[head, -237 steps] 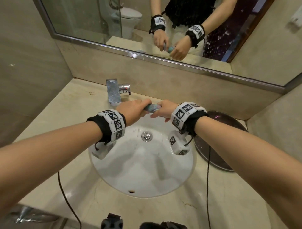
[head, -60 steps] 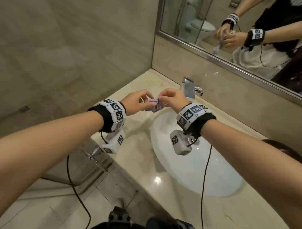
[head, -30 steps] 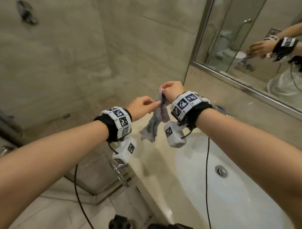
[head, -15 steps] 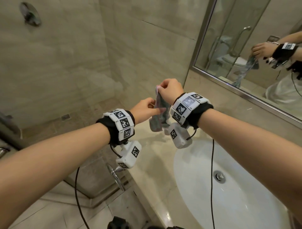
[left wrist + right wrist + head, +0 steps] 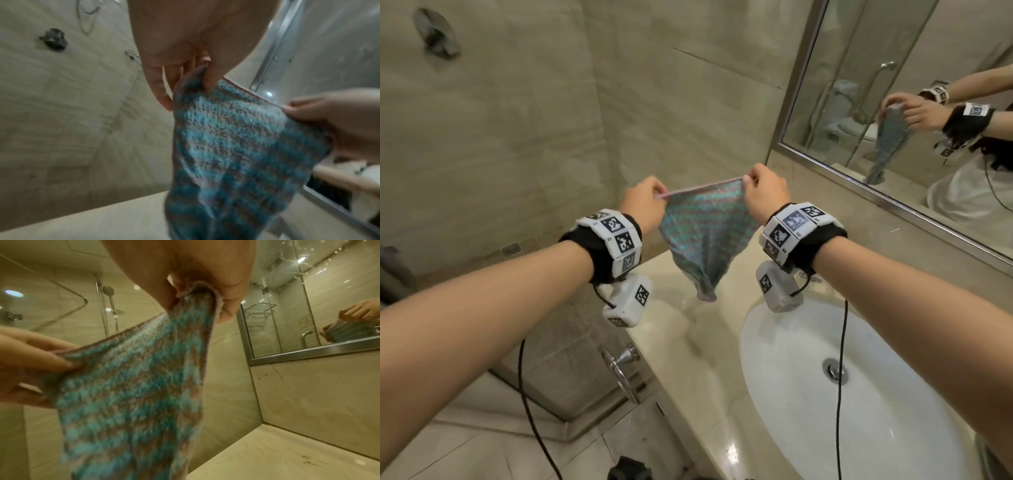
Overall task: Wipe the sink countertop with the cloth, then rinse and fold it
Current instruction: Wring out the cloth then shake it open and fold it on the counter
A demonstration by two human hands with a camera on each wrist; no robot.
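Note:
The cloth (image 5: 705, 236), striped teal and grey with a pink hem, hangs spread in the air above the left end of the beige countertop (image 5: 688, 346). My left hand (image 5: 645, 200) pinches its top left corner and my right hand (image 5: 763, 193) pinches its top right corner, so the top edge is stretched taut between them. The lower part droops to a bunched point. In the left wrist view the cloth (image 5: 232, 146) fills the middle under the left hand (image 5: 197, 71). In the right wrist view the cloth (image 5: 131, 386) hangs from the right hand (image 5: 197, 293).
The white oval sink basin (image 5: 859, 394) with its drain (image 5: 834, 368) lies at lower right. A framed mirror (image 5: 893, 102) runs along the right wall. A tiled wall stands ahead, a glass shower screen with a chrome handle (image 5: 621, 366) at left. Cables hang from both wrists.
The cloth went from wrung over the basin, to bunched between close hands, to spread wide now. Both hands moved apart and left, past the basin's left edge.

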